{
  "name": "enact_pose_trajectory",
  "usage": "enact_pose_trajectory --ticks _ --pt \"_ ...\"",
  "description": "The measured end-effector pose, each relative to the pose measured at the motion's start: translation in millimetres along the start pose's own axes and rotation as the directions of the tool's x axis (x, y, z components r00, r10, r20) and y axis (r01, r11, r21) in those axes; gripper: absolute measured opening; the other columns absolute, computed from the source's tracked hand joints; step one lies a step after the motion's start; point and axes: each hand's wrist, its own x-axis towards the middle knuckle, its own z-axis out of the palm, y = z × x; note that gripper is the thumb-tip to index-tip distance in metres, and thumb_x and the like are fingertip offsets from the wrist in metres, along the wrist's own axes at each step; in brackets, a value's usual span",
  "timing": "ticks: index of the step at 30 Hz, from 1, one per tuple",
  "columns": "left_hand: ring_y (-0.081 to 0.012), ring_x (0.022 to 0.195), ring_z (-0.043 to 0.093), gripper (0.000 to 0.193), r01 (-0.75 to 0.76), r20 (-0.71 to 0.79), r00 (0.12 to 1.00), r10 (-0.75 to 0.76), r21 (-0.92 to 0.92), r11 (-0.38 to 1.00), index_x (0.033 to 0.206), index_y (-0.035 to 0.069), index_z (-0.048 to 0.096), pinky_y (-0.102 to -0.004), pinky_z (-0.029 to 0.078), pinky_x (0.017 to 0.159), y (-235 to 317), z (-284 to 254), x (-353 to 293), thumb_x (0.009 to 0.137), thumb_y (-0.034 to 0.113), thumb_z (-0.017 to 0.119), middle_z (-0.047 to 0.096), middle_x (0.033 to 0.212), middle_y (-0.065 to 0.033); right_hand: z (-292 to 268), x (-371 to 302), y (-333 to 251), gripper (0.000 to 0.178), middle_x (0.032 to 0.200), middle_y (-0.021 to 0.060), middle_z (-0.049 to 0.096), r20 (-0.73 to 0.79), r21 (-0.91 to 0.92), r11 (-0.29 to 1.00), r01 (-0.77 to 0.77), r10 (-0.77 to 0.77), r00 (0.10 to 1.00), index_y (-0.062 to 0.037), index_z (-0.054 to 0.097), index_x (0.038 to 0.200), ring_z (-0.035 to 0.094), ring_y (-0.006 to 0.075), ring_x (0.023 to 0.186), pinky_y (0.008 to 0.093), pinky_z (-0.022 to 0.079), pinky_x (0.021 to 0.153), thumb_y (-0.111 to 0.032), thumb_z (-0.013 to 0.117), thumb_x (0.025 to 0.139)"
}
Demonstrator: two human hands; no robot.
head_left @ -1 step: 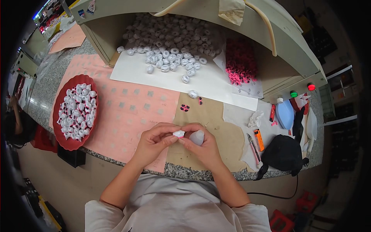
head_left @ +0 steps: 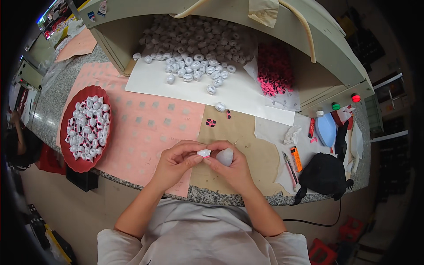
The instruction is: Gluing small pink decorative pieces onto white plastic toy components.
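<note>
White piece: a small, faceted white piece (head_left: 204, 153) with pink along its underside, held above the bench (head_left: 218, 198) near the middle of its front edge.
Left grip: left hand (head_left: 177, 161), fingertips and thumb together, clamped on the white piece from its left.
Right grip: right hand (head_left: 233, 167), fingers curled round a whitish translucent bulb (head_left: 225, 156), exact kind unclear; thumb close to the pink underside, contact hard to tell.
Handling: likely light and fairly stiff, smooth enough to slip; any pink trim probably the weaker part. Best held by the white sides, pinched lightly, pink left free.
Bulb: looks thin-walled, perhaps squeezable; take it round its body with modest pressure.
Brown sheet (head_left: 261, 154): spread under the hands toward the front edge; pink-and-black bits (head_left: 210, 123) lie beyond the fingers, a lone white piece (head_left: 220, 107) farther toward the back.
Red dish (head_left: 81, 167): bench's left part, by the front edge, heaped with white-and-pink pieces (head_left: 88, 128).
Back of bench: white pile (head_left: 194, 46) under the hood, pink pile (head_left: 276, 77) to its right.
Right end: orange stick (head_left: 296, 159) and black pouch (head_left: 324, 176), near the front edge.
</note>
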Motion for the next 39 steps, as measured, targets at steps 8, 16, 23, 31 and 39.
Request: enact_pose_trajectory --ticks 8,16,23,31,39 --pt "-0.0166 0.106 0.056 0.021 0.003 0.064 0.998 -0.001 -0.031 1.000 0.109 -0.001 0.058 -0.0301 0.045 0.093 -5 0 3 0.088 -0.002 0.056 0.055 0.115 -0.0089 -6 1 7 0.021 0.095 0.0044 0.058 -0.004 -0.059 0.994 0.097 -0.097 0.995 -0.0025 0.062 0.094 0.055 0.0113 0.087 0.0252 0.044 0.074 0.004 0.069 0.075" --pt "-0.0159 0.105 0.056 0.020 0.018 0.077 0.997 -0.013 -0.063 0.998 0.109 -0.001 0.058 -0.0302 0.045 0.092 -7 -1 7 0.089 0.001 0.056 0.056 0.114 -0.0085 -9 5 12 0.023 0.093 0.0056 0.057 -0.014 -0.077 0.986 0.146 -0.148 0.989 -0.0020 0.062 0.092 0.055 0.0136 0.087 0.0268 0.044 0.077 0.004 0.070 0.072" --pt "-0.0150 0.100 0.059 0.020 0.035 0.048 0.998 -0.032 -0.067 0.997 0.108 -0.001 0.058 -0.0294 0.047 0.089 -13 -5 17 0.088 0.003 0.058 0.059 0.110 -0.0076 -18 22 15 0.022 0.093 0.0042 0.057 0.052 -0.004 0.992 0.127 -0.126 0.991 -0.0028 0.062 0.091 0.055 0.0118 0.085 0.0258 0.044 0.074 0.004 0.070 0.072" --pt "-0.0117 0.098 0.059 0.025 0.123 0.167 0.981 -0.099 -0.138 0.983 0.114 0.001 0.058 -0.0261 0.047 0.088 39 -19 -29 0.089 0.005 0.059 0.062 0.106 -0.0053 46 -24 -5 0.015 0.093 0.0065 0.057 0.023 0.372 0.927 -0.034 0.027 0.999 -0.0037 0.059 0.093 0.055 0.0147 0.081 0.0273 0.046 0.070 -0.003 0.064 0.080" --pt "-0.0171 0.100 0.054 0.033 -0.236 -0.301 0.856 0.420 0.496 0.835 0.115 0.002 0.058 -0.0277 0.042 0.089 131 -82 -120 0.082 0.000 0.063 0.053 0.107 -0.0076 36 -57 -27 0.029 0.085 0.0101 0.057 -0.103 0.196 0.978 0.075 -0.056 0.993 -0.0022 0.053 0.102 0.054 0.0148 0.058 0.0264 0.044 0.049 -0.030 0.051 0.093"
